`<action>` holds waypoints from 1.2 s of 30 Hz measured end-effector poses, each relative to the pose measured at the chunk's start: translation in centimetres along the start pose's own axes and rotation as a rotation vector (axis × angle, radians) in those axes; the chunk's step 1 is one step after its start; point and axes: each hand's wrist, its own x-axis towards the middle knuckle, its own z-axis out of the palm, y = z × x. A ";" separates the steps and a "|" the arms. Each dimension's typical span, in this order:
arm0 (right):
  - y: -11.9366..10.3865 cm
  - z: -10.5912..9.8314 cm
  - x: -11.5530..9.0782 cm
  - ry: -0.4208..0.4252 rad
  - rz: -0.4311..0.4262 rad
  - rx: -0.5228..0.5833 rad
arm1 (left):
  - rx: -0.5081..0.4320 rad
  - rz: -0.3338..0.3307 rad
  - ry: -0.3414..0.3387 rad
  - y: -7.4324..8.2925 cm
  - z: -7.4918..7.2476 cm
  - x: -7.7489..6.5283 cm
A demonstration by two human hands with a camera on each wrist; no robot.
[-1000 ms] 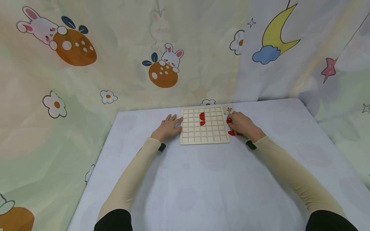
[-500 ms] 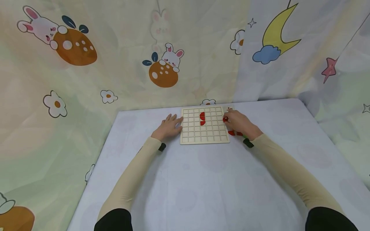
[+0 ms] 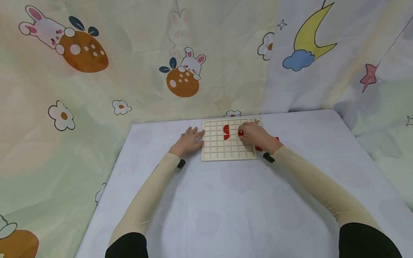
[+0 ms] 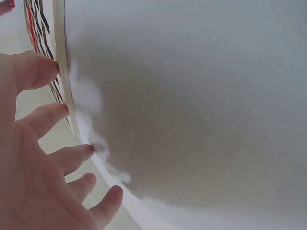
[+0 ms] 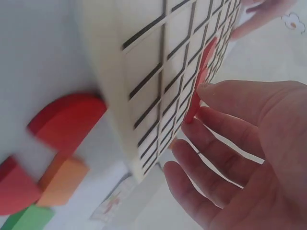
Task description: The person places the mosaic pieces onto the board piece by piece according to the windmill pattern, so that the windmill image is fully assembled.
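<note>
A pale wooden grid board (image 3: 216, 154) lies on the white table. Set in its upper middle are a red half-round block (image 3: 226, 128) and a smaller red quarter-round block (image 3: 226, 137). My right hand (image 3: 256, 137) is over the board's right part, pinching a red block (image 5: 193, 108) between thumb and fingertips. Its shape is partly hidden by the fingers. At the board's left edge my left hand (image 3: 188, 142) rests with spread fingers, thumb and forefinger touching the board's side (image 4: 61, 43) in the left wrist view.
Beside the board's right edge, the right wrist view shows a red rounded block (image 5: 72, 120), an orange block (image 5: 64, 179), another red block (image 5: 14, 187) and a green block (image 5: 31, 218). A small pattern card (image 3: 259, 121) lies at the upper right corner. A printed curtain hangs behind.
My right hand has picked up a red block from beside the board and carried it left over the grid. My left hand has stayed at the board's left edge.
</note>
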 end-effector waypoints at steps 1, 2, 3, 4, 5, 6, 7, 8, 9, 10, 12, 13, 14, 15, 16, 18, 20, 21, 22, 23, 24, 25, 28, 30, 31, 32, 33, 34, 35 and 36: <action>-0.2 0.0 0.2 -0.004 -0.012 -0.005 | 0.000 0.000 0.000 0.0 0.0 0.1; -0.5 0.1 0.4 -0.007 -0.021 -0.007 | 0.003 0.001 0.000 -0.1 0.0 0.1; -0.8 0.1 0.6 -0.007 -0.031 -0.001 | 0.005 0.001 0.000 -0.1 0.1 0.2; -1.1 0.1 0.8 -0.007 -0.043 0.001 | 0.007 0.003 0.000 -0.2 0.1 0.2; -1.3 0.1 0.9 -0.006 -0.051 0.003 | 0.008 0.004 0.000 -0.2 0.1 0.2; -1.6 0.1 1.1 -0.003 -0.062 0.005 | 0.009 0.005 0.000 -0.2 0.1 0.3; -1.9 0.1 1.3 -0.003 -0.072 0.009 | 0.012 0.007 0.000 -0.2 0.1 0.3; -2.2 0.2 1.4 -0.002 -0.086 0.009 | 0.018 0.008 0.000 -0.3 0.1 0.3; -2.4 0.2 1.6 0.000 -0.099 0.010 | 0.019 0.009 -0.001 -0.3 0.1 0.3; -2.7 0.3 1.7 -0.001 -0.111 0.008 | 0.021 0.010 -0.001 -0.3 0.1 0.3; -3.2 0.4 2.0 0.001 -0.133 0.008 | 0.021 0.009 0.000 -0.3 0.1 0.3; -3.4 0.5 2.2 0.002 -0.148 0.004 | 0.019 0.009 0.000 -0.3 0.1 0.3; -3.5 0.6 2.4 0.003 -0.162 0.000 | 0.016 0.007 0.000 -0.2 0.1 0.3; -3.7 0.7 2.6 0.004 -0.170 -0.006 | 0.012 0.006 0.000 -0.2 0.1 0.3; -3.9 0.9 2.8 0.003 -0.179 -0.010 | 0.009 0.005 0.000 -0.2 0.0 0.3; -4.1 1.2 3.2 0.006 -0.197 -0.023 | 0.005 0.003 -0.002 -0.1 0.0 0.3; -4.3 1.6 3.6 0.013 -0.210 -0.039 | 0.004 0.003 -0.004 -0.1 -0.1 0.2; -4.3 1.8 3.8 0.014 -0.213 -0.048 | 0.004 0.003 -0.005 -0.1 -0.1 0.2; -4.4 1.9 4.0 0.018 -0.216 -0.054 | 0.006 0.003 -0.005 -0.1 -0.1 0.1; -4.4 2.1 4.2 0.023 -0.219 -0.060 | 0.008 0.003 -0.006 -0.1 -0.1 0.1; -4.5 2.2 4.4 0.025 -0.221 -0.067 | 0.010 0.004 -0.006 -0.1 -0.2 0.1; -4.6 2.3 4.5 0.026 -0.222 -0.075 | 0.013 0.003 -0.007 -0.1 -0.2 0.1; -4.8 2.6 4.8 0.023 -0.223 -0.090 | 0.017 0.003 -0.008 -0.1 -0.2 0.1; -5.0 2.6 4.9 0.019 -0.222 -0.101 | 0.016 0.004 -0.006 -0.1 -0.2 0.1; -5.1 2.6 4.9 0.017 -0.222 -0.104 | 0.016 0.005 -0.006 -0.1 -0.2 0.1; -5.2 2.7 4.9 0.015 -0.218 -0.103 | 0.015 0.006 -0.006 -0.1 -0.2 0.2; -5.2 2.7 4.9 0.015 -0.216 -0.103 | 0.015 0.007 -0.005 -0.1 -0.2 0.2; -5.3 2.7 5.0 0.014 -0.212 -0.101 | 0.015 0.008 -0.005 -0.2 -0.2 0.2; -5.3 2.6 5.0 0.013 -0.209 -0.096 | 0.017 0.009 -0.005 -0.2 -0.1 0.2; -5.3 2.7 5.0 0.013 -0.207 -0.094 | 0.018 0.010 -0.005 -0.2 -0.1 0.3</action>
